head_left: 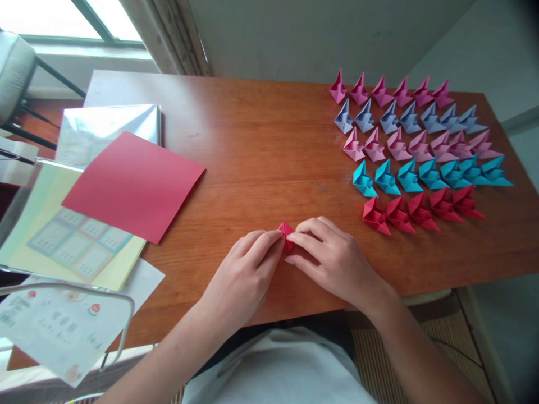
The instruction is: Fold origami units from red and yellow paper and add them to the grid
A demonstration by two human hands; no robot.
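A small folded piece of red origami paper [286,230] is at the front middle of the table, between my two hands. My left hand [248,269] pinches its left side with thumb and fingers closed. On the other side, the fingertips of my right hand [330,255] grip the paper's right edge, with the fingers bent. The fingers hide part of the folds. To the right stand rows of folded paper figures; the nearest row is red [374,216], and behind it come turquoise [408,177], pink [398,145], lilac [389,116] and magenta [381,91] rows.
At the left lies a red paper sheet [138,185] over a shiny clear-wrapped pack [109,126] and a yellow printed sheet [118,269]. A white printed sheet [63,331] hangs past the front left edge, near a curved metal rail [128,320]. The wooden table [252,146] reaches the wall.
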